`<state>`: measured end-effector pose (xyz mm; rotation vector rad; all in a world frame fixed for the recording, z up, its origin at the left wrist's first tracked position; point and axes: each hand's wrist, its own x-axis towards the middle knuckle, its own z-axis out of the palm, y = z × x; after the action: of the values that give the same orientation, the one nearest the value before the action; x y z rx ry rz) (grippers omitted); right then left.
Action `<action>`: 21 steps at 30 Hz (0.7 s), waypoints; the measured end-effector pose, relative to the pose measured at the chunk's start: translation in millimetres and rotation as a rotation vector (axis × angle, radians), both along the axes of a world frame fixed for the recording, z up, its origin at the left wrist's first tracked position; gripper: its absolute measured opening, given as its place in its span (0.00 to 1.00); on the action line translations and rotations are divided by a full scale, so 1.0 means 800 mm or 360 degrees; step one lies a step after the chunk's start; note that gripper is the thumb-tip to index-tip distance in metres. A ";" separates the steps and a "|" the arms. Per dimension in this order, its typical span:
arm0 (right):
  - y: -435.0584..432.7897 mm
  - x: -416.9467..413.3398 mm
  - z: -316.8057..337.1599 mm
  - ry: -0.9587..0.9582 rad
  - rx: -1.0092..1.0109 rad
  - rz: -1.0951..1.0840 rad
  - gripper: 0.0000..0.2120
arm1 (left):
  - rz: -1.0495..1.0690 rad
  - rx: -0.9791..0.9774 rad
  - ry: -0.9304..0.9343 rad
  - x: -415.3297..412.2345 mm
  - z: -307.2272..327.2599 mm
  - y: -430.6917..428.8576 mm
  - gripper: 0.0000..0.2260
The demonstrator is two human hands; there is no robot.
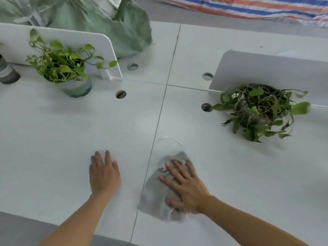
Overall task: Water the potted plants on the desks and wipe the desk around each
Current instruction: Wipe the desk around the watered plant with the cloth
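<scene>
Nearest the camera, two bare forearms reached out over the white tabletop [53,139]. The left hand [103,172] lay palm down on the bare surface, its fingers [107,157] straight, close together and holding nothing. Just to its right ran a dark seam [156,125] between two desk panels. The right hand [184,187] pressed flat on a grey cloth [154,196], fingers spread and straight across the crumpled fabric rather than curled round it, with the thumb at the cloth's near edge. The cloth lay just right of the seam, its left edge touching that line. A thin white string [172,138] lay in a curve on the tabletop just beyond the cloth.

Farther out, round cable holes [121,94] sat on both sides of the seam. The left potted plant [58,63] stood upright in a greenish pot [79,87], close in front of a white divider panel [71,38]. A dark container [8,73] was cut off at the left edge. The right potted plant [259,112] sprawled its trailing stems over the tabletop in front of a second divider panel [269,68]; its pot was mostly hidden by leaves. Both plants were well apart from the hands and the cloth.

Behind the left divider lay a pale green bag [106,25], and a striped sheet [248,8] stretched across the far right.
</scene>
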<state>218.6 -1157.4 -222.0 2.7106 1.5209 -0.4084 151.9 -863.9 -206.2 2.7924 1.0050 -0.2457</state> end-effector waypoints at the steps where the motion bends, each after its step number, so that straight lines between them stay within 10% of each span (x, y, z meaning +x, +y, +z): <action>1: -0.002 0.037 -0.001 -0.0040 0.0010 -0.0156 0.35 | 0.0003 0.0027 -0.0026 0.002 -0.009 0.001 0.23; 9: 0.123 0.216 0.000 0.0103 -0.0102 -0.1350 0.40 | 0.0048 0.0075 -0.0223 -0.005 -0.042 0.002 0.27; 16: 0.092 0.059 0.001 0.0066 -0.0004 -0.0273 0.35 | 0.0066 0.0072 -0.0250 -0.006 -0.040 0.001 0.27; 21: 0.059 0.163 0.003 -0.0029 -0.0064 0.0213 0.34 | 0.0085 0.0090 -0.0284 -0.005 -0.038 -0.002 0.27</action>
<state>349.1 -1110.2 -219.5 2.5560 1.6581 -0.4048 148.2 -865.8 -236.9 2.7720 1.0568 0.0386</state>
